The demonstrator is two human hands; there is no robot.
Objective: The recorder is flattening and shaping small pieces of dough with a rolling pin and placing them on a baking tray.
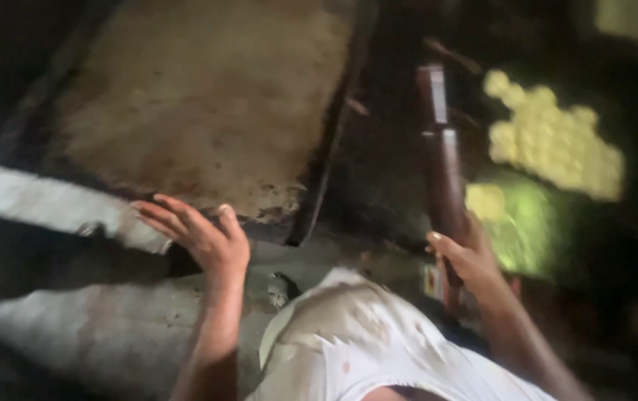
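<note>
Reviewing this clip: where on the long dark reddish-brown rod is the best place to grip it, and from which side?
Probably the lower end of the rod, where the right hand meets it, coming from the right. The rod runs upward away from the person, so that near end is closest. Blur hides whether the fingers close around it.

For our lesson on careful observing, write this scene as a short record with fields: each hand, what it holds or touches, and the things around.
left hand: fingers spread, open, resting at the end of a pale flat strip
right hand: closed around a dark reddish-brown handle that points away
surface ahead: worn tan slab, stained
right side: blurred yellow-green shapes, kind unclear
clothing: white shirt, spotted
image: motion-blurred, dim
</note>
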